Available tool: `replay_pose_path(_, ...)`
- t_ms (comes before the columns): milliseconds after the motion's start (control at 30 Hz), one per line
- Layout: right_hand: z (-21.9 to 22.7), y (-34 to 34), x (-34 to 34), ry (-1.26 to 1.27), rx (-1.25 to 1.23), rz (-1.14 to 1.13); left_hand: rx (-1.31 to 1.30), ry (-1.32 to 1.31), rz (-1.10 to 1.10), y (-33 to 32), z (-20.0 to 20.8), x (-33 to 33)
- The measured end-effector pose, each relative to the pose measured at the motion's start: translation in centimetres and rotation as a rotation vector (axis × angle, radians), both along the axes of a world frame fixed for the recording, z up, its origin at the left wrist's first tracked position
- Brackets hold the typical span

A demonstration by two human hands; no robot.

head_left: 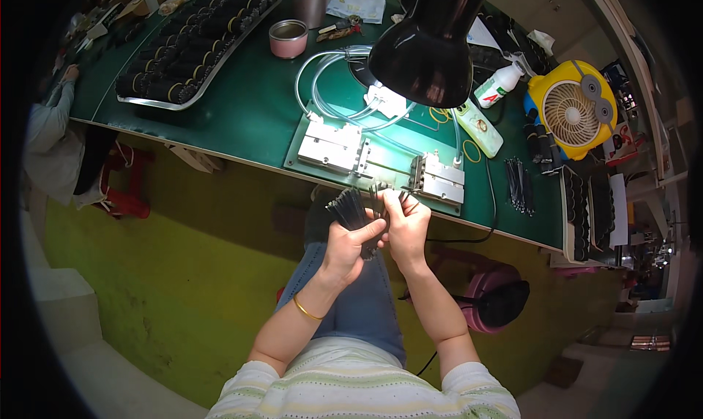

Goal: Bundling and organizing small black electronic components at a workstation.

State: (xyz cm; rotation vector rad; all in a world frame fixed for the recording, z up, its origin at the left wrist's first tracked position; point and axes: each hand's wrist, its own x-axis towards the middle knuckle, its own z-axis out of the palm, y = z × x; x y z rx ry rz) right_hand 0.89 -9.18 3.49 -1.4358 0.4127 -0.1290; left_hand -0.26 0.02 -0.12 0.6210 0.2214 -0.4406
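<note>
My left hand (346,249) is closed round a bundle of thin black wires (346,208), whose ends fan out above my thumb. Close beside it, my right hand (406,227) pinches a few of the black strands between thumb and fingers at the bundle's right side. Both hands are held over my lap, just in front of the table edge. Right beyond them is a metal fixture with a left block (329,145) and a right block (441,181) on a base plate, lit by a black lamp (425,49).
Clear tubing (315,90) runs to the fixture. A tray (157,104) of bundled black parts lies at the far left, near another person's sleeve (64,97). To the right are a white bottle (498,86), a yellow fan (573,111) and loose black wires (519,186). A pink cup (288,40) stands behind.
</note>
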Motion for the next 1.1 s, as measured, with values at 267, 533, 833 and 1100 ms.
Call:
replay_pose_path(267, -0.5, -0.5, 0.3, 0.033, 0.054, 0.014, -0.025, 0.043, 0.000, -0.4, 0.1, 0.0)
replay_pose_path(533, 0.4, -0.1, -0.3, -0.058, -0.033, 0.075, -0.061, 0.018, -0.015, 0.2, 0.1, -0.1)
replay_pose_path(833, 0.4, -0.2, 0.1, 0.025, 0.010, 0.003, -0.019, 0.023, -0.018, 0.0, 0.0, 0.0)
replay_pose_path(1100, -0.4, -0.5, 0.0, -0.011, 0.058, 0.018, -0.041, 0.051, -0.040, -0.1, -0.4, 0.2)
